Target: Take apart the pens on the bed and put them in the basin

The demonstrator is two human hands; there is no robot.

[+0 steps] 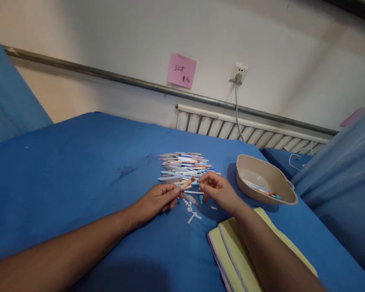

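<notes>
My left hand pinches an orange pen with a brown end, which tilts up to the right. Just right of that end is my right hand, its thumb and fingers curled together; whether something small sits between them I cannot make out. Behind both hands, many slim pens in white, grey, orange and blue lie side by side in a pile on the blue cloth. Between the hands, a small teal piece rests on the cloth. Small white scraps are scattered closer to me.
On the right stands a beige plastic basin with several pens inside. A folded yellow towel lies under my right forearm. Beyond the blue-covered surface are a radiator, a metal rail and a plugged-in socket.
</notes>
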